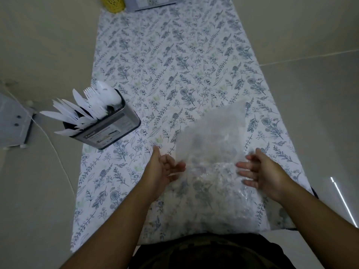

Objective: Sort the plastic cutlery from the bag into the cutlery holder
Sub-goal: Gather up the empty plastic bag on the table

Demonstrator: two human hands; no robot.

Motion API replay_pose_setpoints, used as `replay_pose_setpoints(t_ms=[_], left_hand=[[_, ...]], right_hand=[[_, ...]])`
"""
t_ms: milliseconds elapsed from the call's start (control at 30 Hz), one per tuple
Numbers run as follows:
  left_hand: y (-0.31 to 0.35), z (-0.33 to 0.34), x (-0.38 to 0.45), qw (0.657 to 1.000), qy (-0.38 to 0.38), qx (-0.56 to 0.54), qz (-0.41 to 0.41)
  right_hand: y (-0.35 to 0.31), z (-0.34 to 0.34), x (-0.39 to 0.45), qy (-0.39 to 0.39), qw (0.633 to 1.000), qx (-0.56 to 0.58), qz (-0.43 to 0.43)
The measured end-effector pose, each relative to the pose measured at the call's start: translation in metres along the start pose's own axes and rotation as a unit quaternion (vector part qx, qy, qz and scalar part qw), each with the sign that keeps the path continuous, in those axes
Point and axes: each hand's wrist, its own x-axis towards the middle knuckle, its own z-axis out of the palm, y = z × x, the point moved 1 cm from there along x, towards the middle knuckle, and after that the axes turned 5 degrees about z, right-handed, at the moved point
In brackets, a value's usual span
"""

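Clear bag (211,152) lies on the patterned table (174,65) at about 5 o'clock from centre, crumpled, mouth end toward the person. It looks empty — no white pieces show through the film, though the creases could hide one. Holder (108,125) stands at 9 o'clock near the table's left edge, well apart from the bag, its compartments packed with white cutlery (85,107): knives fanned to the left, forks and spoons behind. Left hand (165,167) at the bag's left edge, fingers loosely spread, touching or just beside the film; right hand (260,169) at the right edge, fingers apart — neither grip closed on anything. Judged: sorting is near done or done; step in hand is checking or flattening the bag. Next move calls for feeling through the film for strays, then setting the bag aside.
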Motion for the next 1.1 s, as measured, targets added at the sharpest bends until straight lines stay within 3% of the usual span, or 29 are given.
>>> replay_pose_setpoints(t_ms=[167, 300, 433, 533, 633, 700, 800, 1000, 1100], left_hand=[[0.001, -0.021, -0.013, 0.973, -0.049, 0.21, 0.081], [0.0, -0.04, -0.011, 0.972, -0.089, 0.197, 0.089], [-0.002, -0.045, -0.007, 0.929, 0.008, 0.331, 0.165], [-0.012, -0.033, -0.009, 0.859, 0.069, 0.442, 0.25], [-0.023, -0.023, -0.016, 0.724, 0.136, 0.583, 0.344], [-0.03, -0.009, -0.023, 0.689, 0.052, 0.595, 0.41], [-0.043, 0.012, -0.03, 0.662, -0.08, 0.615, 0.42], [-0.051, 0.062, -0.012, 0.614, -0.128, 0.696, 0.35], [-0.058, 0.104, -0.004, 0.61, -0.163, 0.702, 0.329]], right_hand=[[-0.011, 0.0, -0.009, -0.071, 0.997, 0.031, 0.02], [-0.011, 0.004, -0.021, -0.106, 0.982, -0.153, -0.04], [0.001, 0.009, -0.019, -0.01, 0.945, -0.307, -0.11], [0.012, 0.02, -0.022, 0.073, 0.939, -0.309, -0.133], [0.023, 0.027, -0.028, 0.076, 0.952, -0.239, -0.173], [0.025, 0.03, -0.035, 0.074, 0.964, -0.171, -0.189], [0.025, 0.035, -0.042, 0.064, 0.978, -0.105, -0.169], [0.036, 0.007, -0.037, -0.011, 0.996, 0.071, -0.062], [0.045, -0.033, -0.041, 0.024, 0.994, -0.029, -0.106]])
